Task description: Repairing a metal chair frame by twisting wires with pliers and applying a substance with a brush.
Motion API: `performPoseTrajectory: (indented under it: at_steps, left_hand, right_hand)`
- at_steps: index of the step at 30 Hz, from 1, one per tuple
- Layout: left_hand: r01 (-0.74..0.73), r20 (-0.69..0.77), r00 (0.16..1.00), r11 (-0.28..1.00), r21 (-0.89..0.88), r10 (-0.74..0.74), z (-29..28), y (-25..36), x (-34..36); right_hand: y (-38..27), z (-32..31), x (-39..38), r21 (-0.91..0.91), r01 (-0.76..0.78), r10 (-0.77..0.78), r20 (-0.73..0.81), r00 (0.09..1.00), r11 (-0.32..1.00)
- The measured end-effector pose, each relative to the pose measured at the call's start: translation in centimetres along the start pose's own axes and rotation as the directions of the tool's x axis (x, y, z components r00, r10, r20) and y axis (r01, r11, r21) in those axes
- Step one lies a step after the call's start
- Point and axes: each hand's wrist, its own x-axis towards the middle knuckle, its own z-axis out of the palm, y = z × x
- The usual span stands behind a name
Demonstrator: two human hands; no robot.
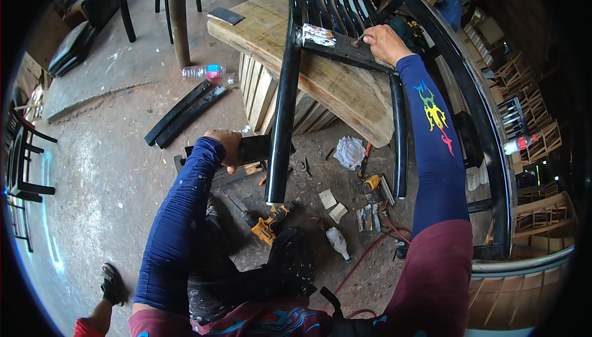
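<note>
A glossy black wooden chair (285, 109) lies tipped on a thick wooden bench (351, 99), its legs pointing towards me. My right hand (385, 45) is closed in a pinch at the chair's rail, on a small thin object whose kind I cannot make out. Beside those fingertips is a small brown spot on the rail; a white smeared patch (319, 35) lies further left. Lower down, my left hand (226, 147) is wrapped over the end of a black wooden piece (254, 147), which passes behind the chair leg. Its fingers are partly hidden.
On the floor lie a yellow cordless drill (264, 231), a white-smeared bottle (337, 242), a crumpled white cloth (349, 152), a red hose (364, 257) and two black bars (185, 114). Another black frame (487, 127) stands at right. A person's sandalled foot (111, 284) shows lower left.
</note>
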Motion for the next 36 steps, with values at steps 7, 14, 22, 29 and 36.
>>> performPoseTrajectory:
  at_steps: [7,14,22,29,36]
  left_hand:
    - [-0.045,-0.115,0.993,0.996,-0.083,0.035,0.8,-0.8,-0.1]
    - [-0.029,-0.122,0.992,0.997,-0.073,0.02,1.5,-0.4,0.5]
    - [-0.101,-0.212,0.974,0.988,-0.117,0.075,0.2,-2.6,-1.5]
    - [-0.102,-0.061,0.994,0.985,-0.138,0.095,0.0,-2.8,-0.7]
    - [-0.129,-0.255,0.964,0.97,-0.206,0.074,1.0,-6.3,-4.4]
  right_hand:
    - [1.4,0.3,-0.6,0.052,0.09,-0.087,-0.062,0.994,0.995]
    - [-1.5,-0.4,-1.8,0.076,-0.235,0.235,0.004,0.972,0.969]
    - [-8.6,0.3,-11.8,0.318,0.02,0.277,-0.854,0.44,0.948]
    - [-26.0,19.5,-21.0,0.339,0.153,0.032,-0.483,0.875,0.928]
    - [-30.1,18.5,-13.8,0.271,0.269,-0.19,-0.284,0.94,0.924]
